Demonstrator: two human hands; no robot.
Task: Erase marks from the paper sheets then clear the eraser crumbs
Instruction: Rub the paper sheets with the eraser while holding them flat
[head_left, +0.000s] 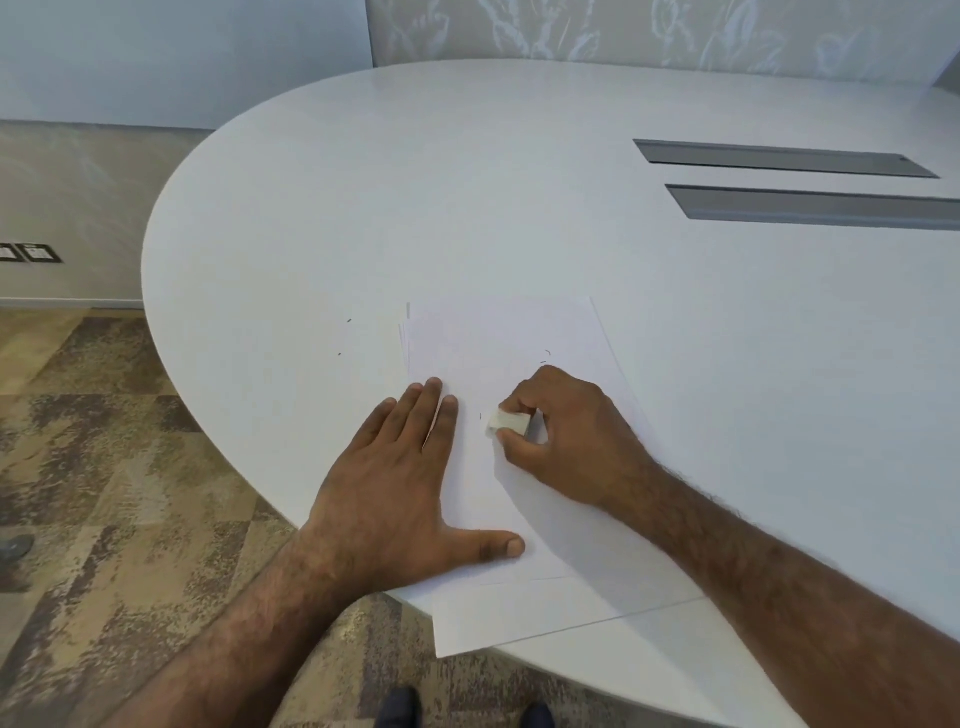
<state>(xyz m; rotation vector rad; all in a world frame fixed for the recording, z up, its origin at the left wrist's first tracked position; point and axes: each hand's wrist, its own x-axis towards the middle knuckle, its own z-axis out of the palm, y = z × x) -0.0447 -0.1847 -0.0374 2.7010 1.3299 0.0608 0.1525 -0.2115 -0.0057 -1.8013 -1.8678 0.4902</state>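
A small stack of white paper sheets (498, 343) lies at the near edge of the white table (467, 182), its lowest corner hanging over the rim. My left hand (395, 483) presses flat on the top sheet, fingers together and thumb spread. My right hand (566, 436) pinches a white eraser (510, 422) with its end down on the paper. A few dark eraser crumbs (544, 358) lie on the sheet above my right hand, and a tiny one sits just left of the eraser. Two more specks (349, 320) rest on the table left of the stack.
Two long grey cable slots (779, 158) are set in the table top at the far right. The rounded table edge curves along the left, with patterned carpet (104, 467) below. My shoes (397, 709) show at the bottom. Floor sockets (31, 253) sit at far left.
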